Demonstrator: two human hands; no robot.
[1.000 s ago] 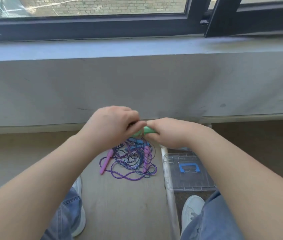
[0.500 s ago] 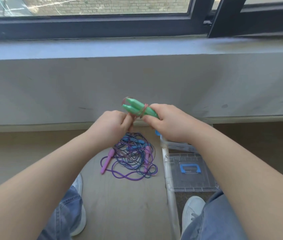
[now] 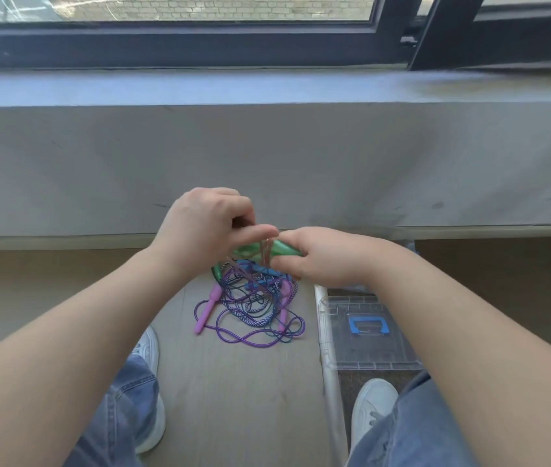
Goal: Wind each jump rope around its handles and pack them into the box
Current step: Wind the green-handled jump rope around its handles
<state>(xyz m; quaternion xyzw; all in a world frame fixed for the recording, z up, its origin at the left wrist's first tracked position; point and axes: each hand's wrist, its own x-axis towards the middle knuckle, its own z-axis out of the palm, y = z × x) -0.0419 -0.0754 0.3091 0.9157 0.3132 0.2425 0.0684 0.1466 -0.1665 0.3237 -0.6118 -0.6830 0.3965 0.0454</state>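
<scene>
My right hand grips a pair of green jump-rope handles held side by side, with a few turns of pinkish cord around their middle. My left hand pinches that cord just left of the handles, and the cord trails down from it. Below on the floor lies a tangle of ropes: purple cord with pink handles, a blue striped rope, and a dark green handle end. A clear plastic box with a blue latch sits to the right, partly hidden by my right forearm.
I sit facing a grey wall under a window sill. My white shoes and jeans frame the floor strip. A pale rail runs along the box's left side toward me.
Both hands have dropped lower with the green handles. The left hand has come over the top of the handles with the cord, and more turns show around them.
</scene>
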